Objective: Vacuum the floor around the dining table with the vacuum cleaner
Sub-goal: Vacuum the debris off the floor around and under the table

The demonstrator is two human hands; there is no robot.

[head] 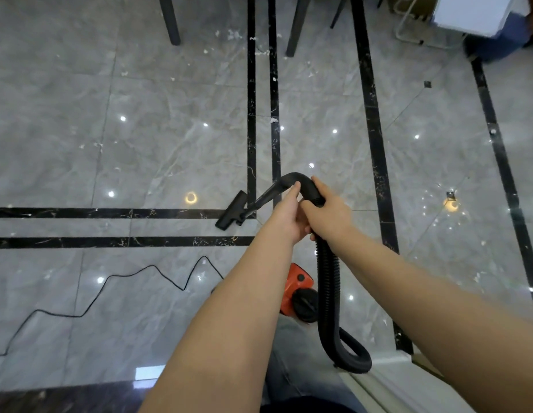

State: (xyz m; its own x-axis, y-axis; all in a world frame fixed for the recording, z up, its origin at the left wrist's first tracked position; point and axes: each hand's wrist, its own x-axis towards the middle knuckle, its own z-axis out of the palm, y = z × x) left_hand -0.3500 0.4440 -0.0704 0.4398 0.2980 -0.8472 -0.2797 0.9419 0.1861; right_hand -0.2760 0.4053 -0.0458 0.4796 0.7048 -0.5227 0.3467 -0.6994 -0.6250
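While gripped, hose (326, 281) in hands (313, 213).

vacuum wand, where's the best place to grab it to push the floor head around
Grip the curved handle bend at the top of the wand, coming from above and behind. Both the left hand and right hand grip there now. The bend gives a hooked hold in line with the wand sloping down to the floor head, with the ribbed hose trailing clear below.

Far right corner: a white metal frame (408, 31) beside a blue container (503, 40) bearing a white box (470, 13); small dark floor fittings (427, 84).
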